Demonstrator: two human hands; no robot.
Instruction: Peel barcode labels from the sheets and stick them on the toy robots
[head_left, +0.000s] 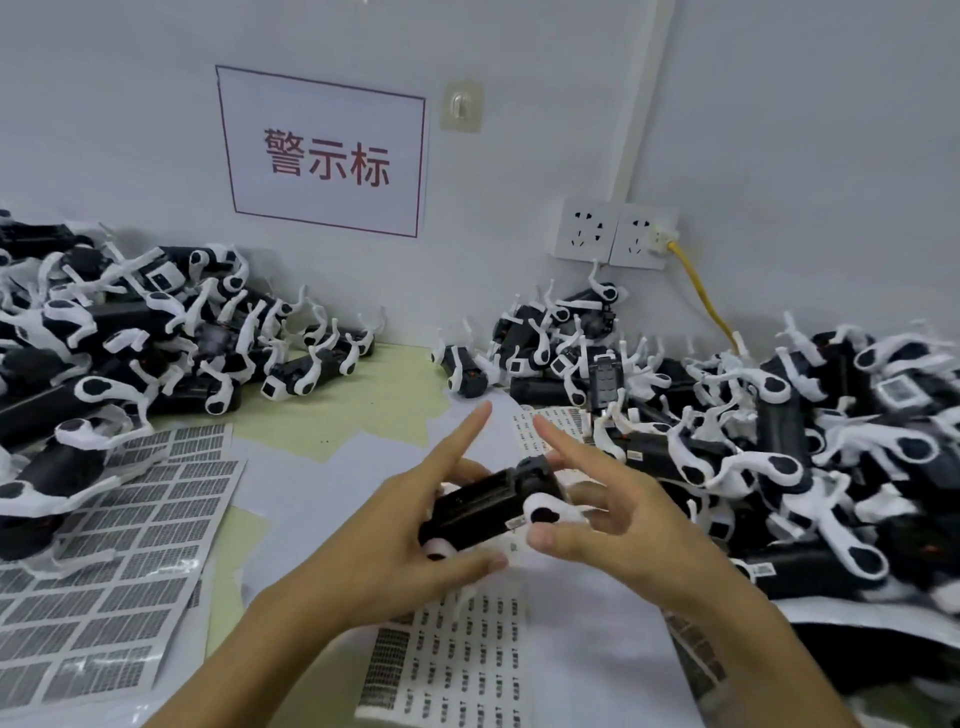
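**Toy robot held between two hands above the label sheets**

A black toy robot (491, 506) with white legs was held in mid-air over the middle of the worktop (384, 405), lying roughly level with its long body slanting up to the right. The left hand (410, 540) gripped it from the near left side, thumb curled under the body and the forefinger stretched straight out past it. The right hand (618, 509) held the robot's right end, thumb pressed near a white leg joint, forefinger also extended, the other fingers curled behind the body. A small pale strip sat on the robot's lower edge near the right thumb; it was possibly a barcode label, though too blurred to tell.

Directly below the hands lay a label sheet (467, 670) printed with small barcodes. A second, larger sheet of barcode labels (130, 561) lay on the left of the worktop, and another sheet (550, 426) showed just beyond the fingertips.

One heap of toy robots (130, 343) was stacked at the left against the wall, a bigger heap (779, 441) at the right. On the wall hung a sign (324, 153) with red characters, beside two sockets (615, 236) with a yellow cable (701, 291) plugged in.
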